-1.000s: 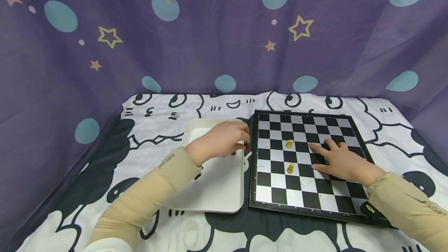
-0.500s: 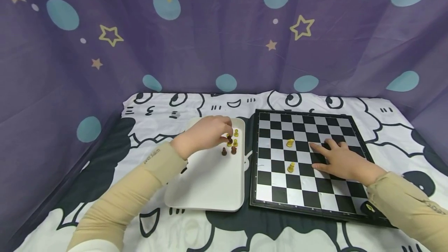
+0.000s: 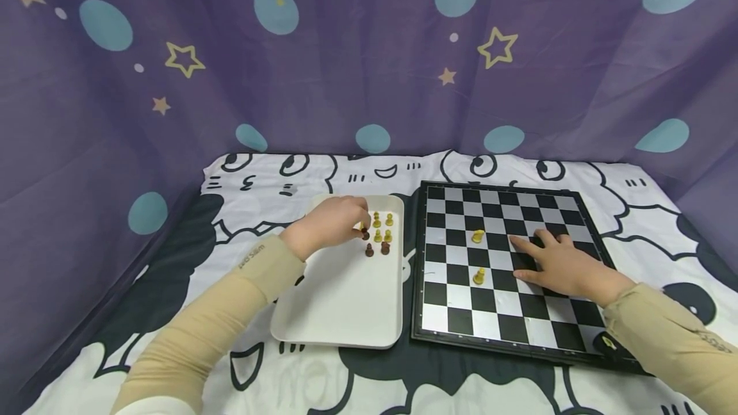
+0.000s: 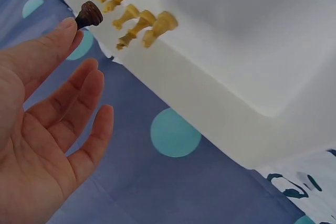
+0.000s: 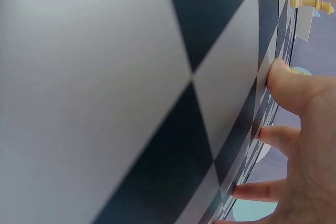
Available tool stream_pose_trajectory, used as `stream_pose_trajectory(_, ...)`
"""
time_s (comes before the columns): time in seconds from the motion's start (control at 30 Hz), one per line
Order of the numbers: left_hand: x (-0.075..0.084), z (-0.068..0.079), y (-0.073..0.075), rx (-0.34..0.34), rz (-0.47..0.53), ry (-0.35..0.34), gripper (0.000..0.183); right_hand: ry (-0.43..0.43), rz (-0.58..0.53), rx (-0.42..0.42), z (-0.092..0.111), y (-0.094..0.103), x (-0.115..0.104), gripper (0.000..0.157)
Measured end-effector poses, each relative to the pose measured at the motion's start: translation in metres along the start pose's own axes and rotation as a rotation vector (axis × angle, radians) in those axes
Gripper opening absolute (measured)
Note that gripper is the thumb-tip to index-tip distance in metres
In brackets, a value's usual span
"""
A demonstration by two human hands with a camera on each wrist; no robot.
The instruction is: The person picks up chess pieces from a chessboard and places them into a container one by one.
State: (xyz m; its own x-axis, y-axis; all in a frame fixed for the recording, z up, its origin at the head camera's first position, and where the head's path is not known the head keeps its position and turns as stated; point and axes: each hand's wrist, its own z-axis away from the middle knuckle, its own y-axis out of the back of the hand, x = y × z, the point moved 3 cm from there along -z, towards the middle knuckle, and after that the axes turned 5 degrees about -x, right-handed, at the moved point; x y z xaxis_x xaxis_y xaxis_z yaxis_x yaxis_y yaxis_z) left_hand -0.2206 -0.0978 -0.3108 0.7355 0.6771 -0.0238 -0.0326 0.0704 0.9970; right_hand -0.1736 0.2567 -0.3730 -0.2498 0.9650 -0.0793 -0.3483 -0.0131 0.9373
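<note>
My left hand [image 3: 337,221] pinches a dark brown chess piece [image 4: 90,14] between thumb and index finger; its other fingers are spread loosely. The hand is over the far part of a white tray [image 3: 346,312]. Close to the held piece, several yellow chess pieces [image 4: 160,27] and two brown chess pieces [image 3: 385,248] stand in the tray. My right hand [image 3: 567,268] rests its spread fingertips on the checkered chessboard [image 3: 507,328], right of its middle, holding nothing. Left of that hand, a yellow knight [image 3: 477,236] and another yellow piece [image 3: 479,276] stand on the board.
The tray sits just left of the board, with a narrow gap between. A small round black item with a yellow mark [image 3: 609,343] lies at the board's near right corner, by the right sleeve. A patterned cloth [image 3: 461,389] covers the table; a purple curtain [image 3: 346,82] hangs behind.
My left hand has drawn left from the tray's right edge over the tray, bringing the dark piece along and uncovering the pieces there. The right hand and the board pieces have stayed put.
</note>
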Motion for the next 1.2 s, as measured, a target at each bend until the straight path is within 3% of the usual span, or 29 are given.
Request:
stream_pose_trajectory(0.63,-0.008,-0.015,-0.023,-0.086,-0.007,0.037,0.007,-0.007,-0.001,-0.014,0.0,-0.001,0.0,0.084)
stream_pose_trajectory(1.2,-0.005,-0.016,-0.025,-0.096,-0.041,0.046,0.007,-0.004,0.005,-0.001,0.001,-0.001,0.0,0.082)
